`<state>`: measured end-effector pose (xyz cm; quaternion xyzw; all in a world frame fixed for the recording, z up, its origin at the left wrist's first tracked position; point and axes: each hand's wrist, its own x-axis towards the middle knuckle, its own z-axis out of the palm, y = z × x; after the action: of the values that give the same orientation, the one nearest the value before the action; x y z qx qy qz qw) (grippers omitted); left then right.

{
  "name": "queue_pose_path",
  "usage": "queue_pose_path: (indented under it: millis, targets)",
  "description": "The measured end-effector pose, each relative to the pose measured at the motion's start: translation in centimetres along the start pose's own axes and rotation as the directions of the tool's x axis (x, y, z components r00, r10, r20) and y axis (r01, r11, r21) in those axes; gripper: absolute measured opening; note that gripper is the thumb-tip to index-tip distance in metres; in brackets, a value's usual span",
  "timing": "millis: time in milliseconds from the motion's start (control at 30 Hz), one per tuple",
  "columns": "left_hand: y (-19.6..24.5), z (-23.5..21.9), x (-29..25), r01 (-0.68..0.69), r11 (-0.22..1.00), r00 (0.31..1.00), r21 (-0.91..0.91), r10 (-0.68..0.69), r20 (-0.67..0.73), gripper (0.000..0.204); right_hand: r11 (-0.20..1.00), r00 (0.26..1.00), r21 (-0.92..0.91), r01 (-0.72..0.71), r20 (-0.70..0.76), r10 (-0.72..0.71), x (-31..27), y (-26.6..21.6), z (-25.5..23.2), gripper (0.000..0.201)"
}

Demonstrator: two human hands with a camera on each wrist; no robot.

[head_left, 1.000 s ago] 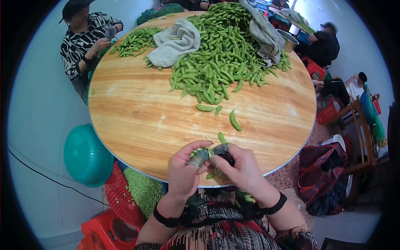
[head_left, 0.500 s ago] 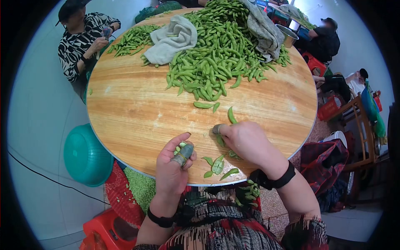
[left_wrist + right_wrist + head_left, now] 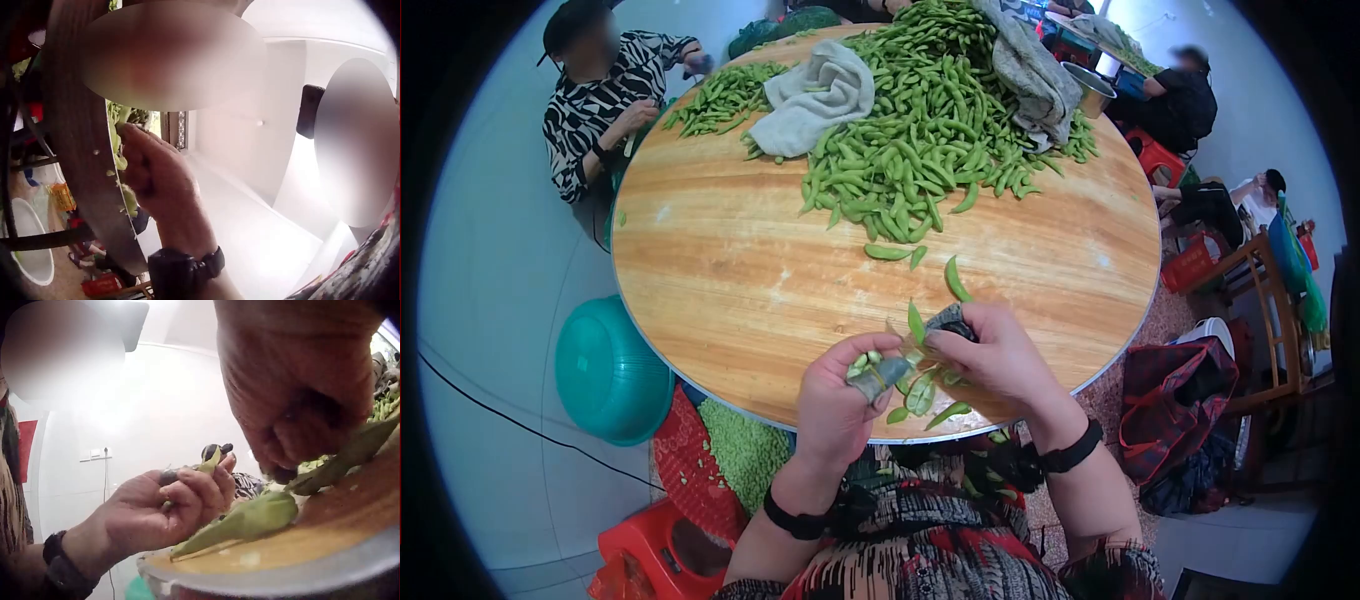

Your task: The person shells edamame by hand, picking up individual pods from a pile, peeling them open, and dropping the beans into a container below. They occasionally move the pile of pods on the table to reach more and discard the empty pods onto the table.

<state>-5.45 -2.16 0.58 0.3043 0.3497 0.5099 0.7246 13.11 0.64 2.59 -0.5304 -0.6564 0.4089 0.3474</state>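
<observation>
Over the near table edge, the left hand (image 3: pixel 837 405) curls its fingers around pale green beans (image 3: pixel 862 364); a grey cover with a yellow band wraps its thumb. Facing it, the right hand (image 3: pixel 1005 360), with a dark cover on a finger, pinches a green pod (image 3: pixel 916 322). The fingertips of both hands are close together; whether they touch is unclear. In the right wrist view the left hand (image 3: pixel 169 506) has a yellowish piece at its fingertips, and the right hand (image 3: pixel 300 381) is curled above the table. Opened pods (image 3: pixel 920 394) lie below the hands.
A big heap of pods (image 3: pixel 920 130) covers the far side of the round table (image 3: pixel 720 250), with a white cloth (image 3: pixel 815 95) and a grey cloth (image 3: pixel 1035 80). Loose pods lie mid-table. Left are a teal basin (image 3: pixel 612 370), shelled beans (image 3: pixel 745 450) and a red stool (image 3: pixel 670 545). Other people sit around.
The right hand reached out to a pod on the table, then came back left to the left hand with a pod. The left hand moved left, then slightly right again.
</observation>
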Motion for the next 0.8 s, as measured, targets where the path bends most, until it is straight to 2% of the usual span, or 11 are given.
queue_pose_path:
  millis: [33,67,100,167,233,333,400,533,633,700,800]
  targets:
    - [0.0,0.1,0.0,-0.002,1.000,1.000,0.001,0.002,0.001,0.031,0.913,0.973,0.348,-0.211,0.161,0.164,-0.4,-0.6,-0.5,0.021]
    - [0.1,0.3,-0.1,0.005,1.000,0.999,-0.031,-0.004,0.033,0.030,0.670,0.898,0.605,-0.430,0.364,0.248,-0.8,-1.2,-0.7,0.020]
    - [0.1,0.5,-0.2,0.013,0.998,0.998,-0.063,-0.009,0.063,0.029,0.671,0.898,0.604,-0.430,0.365,0.247,-1.2,-1.6,-0.8,0.020]
    - [0.3,1.1,-0.2,0.089,0.986,0.993,-0.139,-0.077,0.092,0.024,0.437,0.802,0.674,-0.595,0.532,0.272,-1.9,-2.0,-0.6,0.015]
    - [0.1,0.9,-0.1,0.163,0.963,0.982,-0.212,-0.139,0.124,0.019,0.471,0.815,0.669,-0.574,0.524,0.248,-2.3,-2.2,0.0,0.017]
    - [-0.7,0.2,0.2,0.069,0.959,0.994,-0.274,-0.043,0.100,0.009,0.759,0.886,0.530,-0.379,0.444,0.133,-3.3,-3.2,0.2,0.026]
    - [-0.3,0.5,0.0,-0.052,0.976,0.999,-0.210,0.054,0.005,0.005,0.772,0.888,0.520,-0.365,0.444,0.120,-3.6,-3.4,0.2,0.026]
    - [-0.3,0.7,-0.1,-0.098,0.984,0.994,-0.145,0.091,-0.057,0.008,0.768,0.898,0.545,-0.338,0.431,0.089,-3.6,-2.5,0.7,0.025]
    - [-0.5,1.0,-0.1,-0.196,0.980,0.975,0.005,0.196,-0.108,0.013,0.682,0.880,0.599,-0.419,0.453,0.143,-3.6,-3.0,0.3,0.024]
    - [-0.7,1.0,0.1,-0.246,0.957,0.958,0.155,0.264,-0.110,0.017,0.703,0.895,0.598,-0.385,0.427,0.126,-3.5,-2.4,0.7,0.023]
    - [-0.1,2.0,-0.3,-0.152,0.987,0.985,0.043,0.155,-0.070,0.010,0.726,0.921,0.602,-0.331,0.375,0.109,-3.6,-1.5,1.2,0.021]
